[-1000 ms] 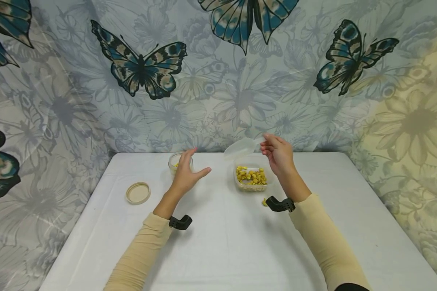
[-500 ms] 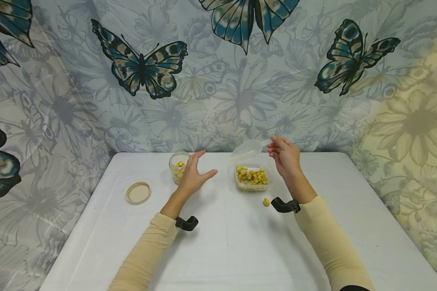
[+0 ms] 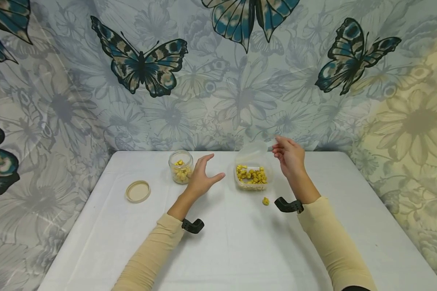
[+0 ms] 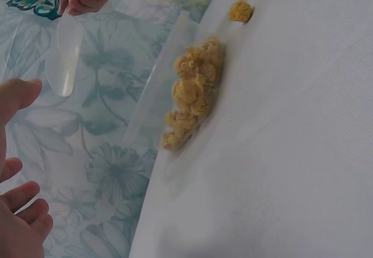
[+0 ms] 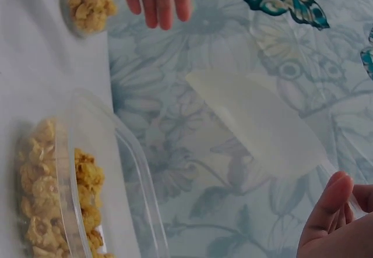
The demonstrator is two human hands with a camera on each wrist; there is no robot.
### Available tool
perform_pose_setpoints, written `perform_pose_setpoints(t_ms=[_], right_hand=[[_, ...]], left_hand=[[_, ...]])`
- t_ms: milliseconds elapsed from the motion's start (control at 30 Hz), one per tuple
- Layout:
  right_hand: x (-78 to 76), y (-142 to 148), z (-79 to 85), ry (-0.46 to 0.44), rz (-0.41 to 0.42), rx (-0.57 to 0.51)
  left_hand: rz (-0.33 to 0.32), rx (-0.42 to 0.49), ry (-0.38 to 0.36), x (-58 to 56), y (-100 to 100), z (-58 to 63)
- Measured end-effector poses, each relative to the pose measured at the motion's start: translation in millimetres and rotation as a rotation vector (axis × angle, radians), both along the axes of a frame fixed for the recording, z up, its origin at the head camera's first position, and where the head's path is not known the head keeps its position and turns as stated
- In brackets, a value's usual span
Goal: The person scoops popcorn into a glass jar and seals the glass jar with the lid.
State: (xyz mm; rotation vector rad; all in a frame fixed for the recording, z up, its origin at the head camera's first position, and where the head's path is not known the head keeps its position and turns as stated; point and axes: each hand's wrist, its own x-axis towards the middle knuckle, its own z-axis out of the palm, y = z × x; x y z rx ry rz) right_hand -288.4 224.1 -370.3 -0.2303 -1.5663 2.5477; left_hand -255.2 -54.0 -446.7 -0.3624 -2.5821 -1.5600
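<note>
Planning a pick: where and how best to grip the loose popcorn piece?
Probably pinch opposite sides of the loose popcorn piece from above, coming from the near side: it is small, roundish and alone on the table, with the plastic box beyond it.

Head view, bottom, left of centre: my left sleeve, light beige, long and creased, with a black, bent left wrist device at its end. Lower right: my right sleeve, likewise beige, with a matching black right wrist device; a black curved patch meets the bottom edge.
</note>
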Motion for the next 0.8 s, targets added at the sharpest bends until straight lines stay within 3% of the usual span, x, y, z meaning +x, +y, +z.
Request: perform_pose_setpoints(t_ms=[467, 800], right_hand=[[-2.7, 15, -14.3, -0.057, -0.105, 0.089], [-0.3, 22, -15.6, -0.053, -0.164, 0.180]], left_hand=[[-0.039, -0.005, -0.036, -6.1, 18, -15.1], [-0.070, -0.017, -0.070, -9.4, 30, -23.8]])
